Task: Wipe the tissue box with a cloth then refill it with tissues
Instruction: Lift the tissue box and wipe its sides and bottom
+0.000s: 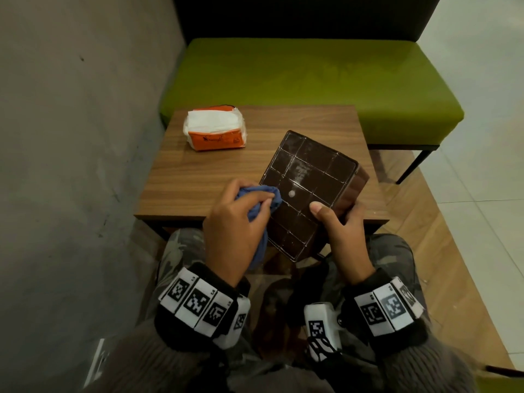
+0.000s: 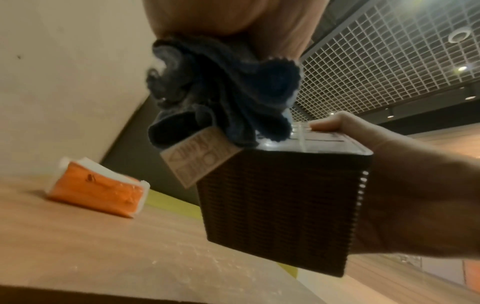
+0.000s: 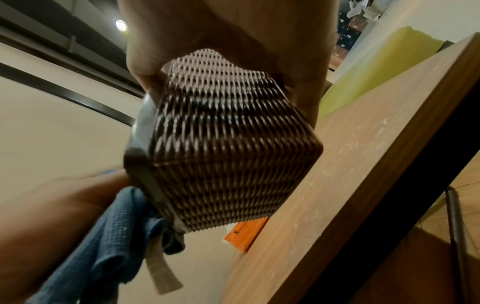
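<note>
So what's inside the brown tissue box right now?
Can't tell: the tissue box shows only its closed gridded face and woven sides. The tissue pack lies apart on the table.

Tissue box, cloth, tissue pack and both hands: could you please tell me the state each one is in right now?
Tissue box: lifted off the table, tilted, flat gridded face towards the head camera.
Cloth: bunched up, touching that face's edge.
Left hand: grips the cloth.
Right hand: holds the box, thumb on the gridded face.
Tissue pack: lying on the table, top open, white tissues showing.
</note>
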{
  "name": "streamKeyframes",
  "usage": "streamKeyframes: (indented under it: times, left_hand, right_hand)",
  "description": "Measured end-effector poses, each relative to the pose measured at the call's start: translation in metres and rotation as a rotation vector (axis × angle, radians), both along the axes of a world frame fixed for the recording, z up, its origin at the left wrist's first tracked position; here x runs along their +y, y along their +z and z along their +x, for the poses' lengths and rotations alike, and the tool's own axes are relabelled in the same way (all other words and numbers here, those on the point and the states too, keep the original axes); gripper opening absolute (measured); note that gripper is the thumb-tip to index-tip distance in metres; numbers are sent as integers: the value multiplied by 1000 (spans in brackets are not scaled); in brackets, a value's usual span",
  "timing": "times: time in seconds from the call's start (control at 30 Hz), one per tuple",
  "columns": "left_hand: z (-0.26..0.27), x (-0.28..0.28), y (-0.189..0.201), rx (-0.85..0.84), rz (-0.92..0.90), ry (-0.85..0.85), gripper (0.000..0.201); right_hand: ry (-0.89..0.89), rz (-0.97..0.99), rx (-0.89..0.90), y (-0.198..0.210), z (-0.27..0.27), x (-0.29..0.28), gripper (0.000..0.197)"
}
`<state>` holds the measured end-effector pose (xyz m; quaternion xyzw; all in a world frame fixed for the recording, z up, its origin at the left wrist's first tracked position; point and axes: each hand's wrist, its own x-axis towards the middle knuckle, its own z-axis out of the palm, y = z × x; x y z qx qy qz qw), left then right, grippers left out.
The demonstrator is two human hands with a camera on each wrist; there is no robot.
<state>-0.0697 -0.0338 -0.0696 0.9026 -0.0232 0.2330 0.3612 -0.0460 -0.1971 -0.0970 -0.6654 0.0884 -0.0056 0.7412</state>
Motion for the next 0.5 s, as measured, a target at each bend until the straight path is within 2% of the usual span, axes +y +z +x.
streamKeyframes:
  times: [0.23, 0.5]
  left_hand:
    - [0, 7, 1, -60, 277, -128, 11]
    - [3, 7, 10, -125, 200, -80, 10]
  right_hand:
    - [0, -12, 4, 0, -1, -4, 83]
    - [11, -10, -31, 11, 4, -2, 91]
